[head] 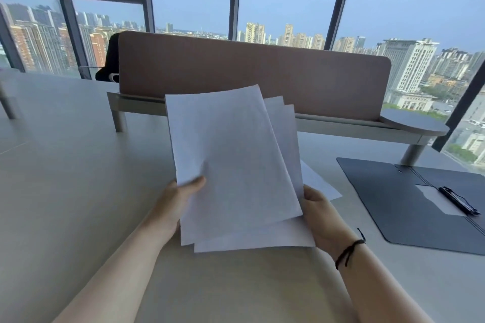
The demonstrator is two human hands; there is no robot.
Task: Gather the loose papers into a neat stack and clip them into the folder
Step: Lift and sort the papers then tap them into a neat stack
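Observation:
Several white papers [231,162] are held up above the table in an uneven fan, their edges not lined up. My left hand [178,196] grips their lower left edge, thumb on the front sheet. My right hand [319,215] holds the lower right edge from behind; a black cord is on that wrist. One more white sheet [319,182] lies flat on the table behind the right hand. A dark open folder [409,207] lies flat at the right, with a black metal clip [456,200] on a white label inside it.
A brown desk divider [252,71] on a grey rail runs across the back of the pale table [65,191]. A black chair back [110,60] shows behind its left end. Tall windows stand beyond, over a city.

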